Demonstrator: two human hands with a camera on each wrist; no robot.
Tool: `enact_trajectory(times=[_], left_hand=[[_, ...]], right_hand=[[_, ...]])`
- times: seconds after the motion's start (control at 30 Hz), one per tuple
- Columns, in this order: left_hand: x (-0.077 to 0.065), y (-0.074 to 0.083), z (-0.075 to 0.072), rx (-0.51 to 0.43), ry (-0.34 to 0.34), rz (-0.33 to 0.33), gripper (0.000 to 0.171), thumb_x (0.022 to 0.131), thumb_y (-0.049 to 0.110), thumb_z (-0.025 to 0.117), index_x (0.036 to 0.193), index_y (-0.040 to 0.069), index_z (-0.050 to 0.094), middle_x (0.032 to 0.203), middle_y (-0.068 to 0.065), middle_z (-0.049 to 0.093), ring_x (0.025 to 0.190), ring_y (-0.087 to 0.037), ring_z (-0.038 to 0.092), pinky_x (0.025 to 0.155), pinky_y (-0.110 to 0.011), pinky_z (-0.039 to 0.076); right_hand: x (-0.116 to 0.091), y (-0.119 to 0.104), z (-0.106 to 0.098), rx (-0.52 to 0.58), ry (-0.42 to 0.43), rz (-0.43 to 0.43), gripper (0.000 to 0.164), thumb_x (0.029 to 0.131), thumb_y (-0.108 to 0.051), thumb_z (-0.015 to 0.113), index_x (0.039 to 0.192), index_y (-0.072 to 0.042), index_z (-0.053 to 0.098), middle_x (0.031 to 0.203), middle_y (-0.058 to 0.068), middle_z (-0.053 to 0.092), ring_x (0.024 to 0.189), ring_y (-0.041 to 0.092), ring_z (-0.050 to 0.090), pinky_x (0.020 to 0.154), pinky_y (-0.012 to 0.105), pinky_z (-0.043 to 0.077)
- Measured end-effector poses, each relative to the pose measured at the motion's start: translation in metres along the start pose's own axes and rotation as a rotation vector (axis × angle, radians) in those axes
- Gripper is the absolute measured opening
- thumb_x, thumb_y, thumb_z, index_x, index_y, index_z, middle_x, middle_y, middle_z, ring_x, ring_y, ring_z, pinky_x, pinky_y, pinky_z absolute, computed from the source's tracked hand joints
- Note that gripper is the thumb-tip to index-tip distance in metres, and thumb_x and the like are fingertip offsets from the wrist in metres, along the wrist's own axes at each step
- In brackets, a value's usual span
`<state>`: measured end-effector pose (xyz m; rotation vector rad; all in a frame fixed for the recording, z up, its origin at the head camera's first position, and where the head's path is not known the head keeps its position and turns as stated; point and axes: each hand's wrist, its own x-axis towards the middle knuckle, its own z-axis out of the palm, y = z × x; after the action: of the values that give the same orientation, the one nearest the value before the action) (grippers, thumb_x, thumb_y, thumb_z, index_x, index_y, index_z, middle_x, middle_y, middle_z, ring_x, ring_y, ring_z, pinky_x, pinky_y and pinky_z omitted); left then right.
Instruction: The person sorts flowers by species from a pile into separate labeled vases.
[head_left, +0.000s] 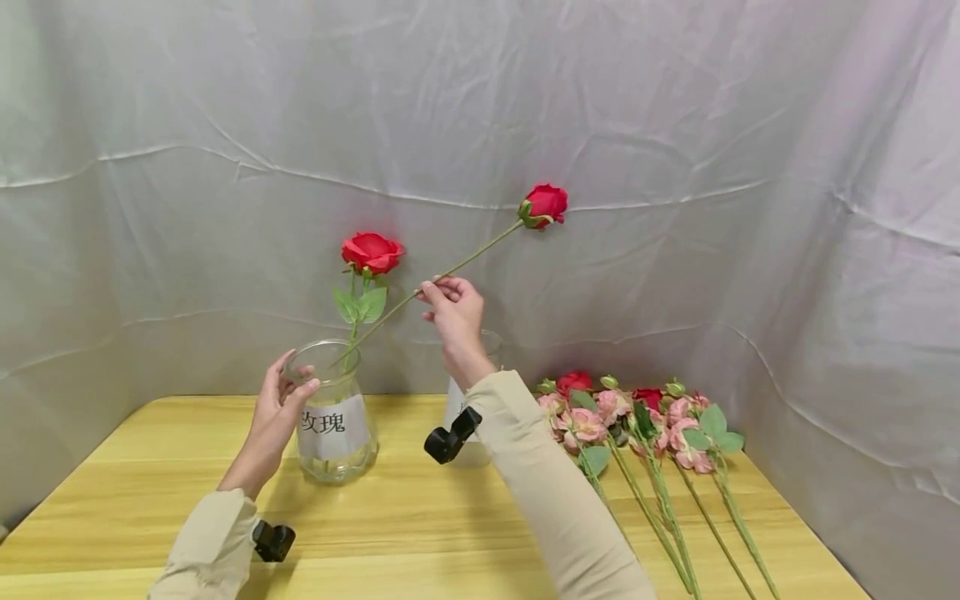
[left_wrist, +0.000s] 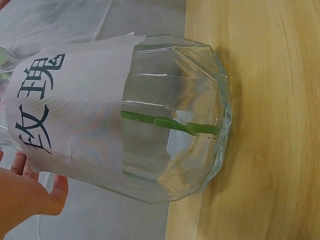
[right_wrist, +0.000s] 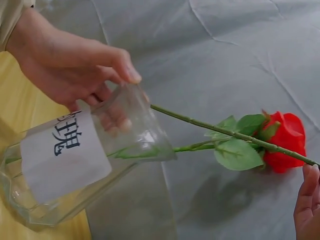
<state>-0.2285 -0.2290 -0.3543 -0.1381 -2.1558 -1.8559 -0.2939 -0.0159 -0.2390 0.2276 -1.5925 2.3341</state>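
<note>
My left hand (head_left: 279, 408) holds the neck of a clear glass vase (head_left: 341, 471), thumb at the front of the rim and fingers behind. The vase bears a white label (left_wrist: 75, 105) with black characters. One red rose (head_left: 371, 252) with green leaves stands in it, its stem (left_wrist: 170, 122) reaching the glass bottom. My right hand (head_left: 457, 321) pinches the stem of a second red rose (head_left: 546, 205) between thumb and fingers. That rose slants, bloom up to the right. Its lower stem end (right_wrist: 160, 108) is at the vase mouth; whether it is inside I cannot tell.
A second labelled glass vase (head_left: 472, 454) stands behind my right forearm, partly hidden. On the right of the wooden table (head_left: 360, 533) lie several pink flowers (head_left: 585, 425) and red roses (head_left: 574, 382), stems toward me. A grey curtain (head_left: 637, 275) hangs behind.
</note>
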Motion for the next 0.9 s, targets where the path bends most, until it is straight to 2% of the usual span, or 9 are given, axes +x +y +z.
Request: enact_trajectory(times=[0.1,0.27,0.5,0.57,0.7,0.8,0.9], left_hand=[[-0.001,0.0,-0.001,0.004,0.002,0.002,0.071,0.102,0.019,0.047,0.155,0.011,0.001,0.145,-0.019,0.031,0.133,-0.027,0.026,0.111,-0.046,0.02],[-0.002,0.0,-0.002,-0.003,0.007,0.006,0.071,0.102,0.02,0.047,0.155,0.011,0.001,0.145,-0.019,0.03,0.133,-0.027,0.027,0.111,-0.046,0.02],[-0.004,0.001,0.001,0.013,0.016,0.018,0.071,0.101,0.025,0.048,0.155,0.009,0.004,0.141,-0.017,0.033,0.129,-0.022,0.03,0.11,-0.047,0.022],[-0.004,0.001,0.001,0.012,0.015,0.021,0.071,0.101,0.025,0.048,0.155,0.01,0.005,0.141,-0.017,0.034,0.128,-0.022,0.031,0.109,-0.047,0.022],[-0.003,0.0,0.001,0.005,0.013,0.022,0.072,0.101,0.026,0.049,0.155,0.009,0.004,0.142,-0.02,0.033,0.131,-0.027,0.029,0.11,-0.05,0.02],[-0.002,0.0,0.0,0.004,0.012,0.022,0.073,0.101,0.026,0.049,0.155,0.009,0.004,0.143,-0.021,0.032,0.133,-0.03,0.027,0.11,-0.05,0.02],[-0.002,0.0,0.0,0.008,0.019,0.016,0.072,0.101,0.026,0.049,0.155,0.01,0.004,0.143,-0.021,0.033,0.132,-0.028,0.029,0.11,-0.047,0.022]], right_hand=[[-0.002,0.006,0.004,-0.015,0.003,-0.008,0.008,0.089,0.006,0.064,0.093,0.002,0.058,0.077,0.001,0.059,0.066,0.007,0.06,0.05,0.016,0.045],[-0.006,0.014,0.013,-0.052,-0.012,-0.032,0.01,0.088,0.007,0.064,0.095,0.006,0.058,0.078,0.003,0.061,0.066,0.008,0.06,0.049,0.016,0.045],[-0.017,0.025,0.029,-0.199,-0.082,-0.119,0.01,0.088,0.003,0.065,0.096,0.008,0.06,0.088,0.012,0.066,0.079,0.029,0.065,0.052,0.018,0.047],[-0.02,0.027,0.034,-0.265,-0.108,-0.155,0.011,0.089,0.002,0.065,0.096,0.007,0.061,0.089,0.012,0.066,0.08,0.027,0.064,0.055,0.019,0.048],[-0.026,0.029,0.042,-0.408,-0.147,-0.255,0.011,0.088,0.0,0.067,0.096,0.005,0.063,0.089,0.012,0.068,0.075,0.014,0.061,0.061,0.018,0.049],[-0.028,0.03,0.048,-0.499,-0.178,-0.314,0.009,0.087,-0.001,0.068,0.095,0.003,0.065,0.087,0.011,0.069,0.073,0.011,0.06,0.064,0.016,0.048],[-0.031,0.031,0.052,-0.577,-0.227,-0.332,0.01,0.087,-0.003,0.068,0.096,0.002,0.067,0.087,0.009,0.069,0.075,0.012,0.062,0.067,0.015,0.047]])
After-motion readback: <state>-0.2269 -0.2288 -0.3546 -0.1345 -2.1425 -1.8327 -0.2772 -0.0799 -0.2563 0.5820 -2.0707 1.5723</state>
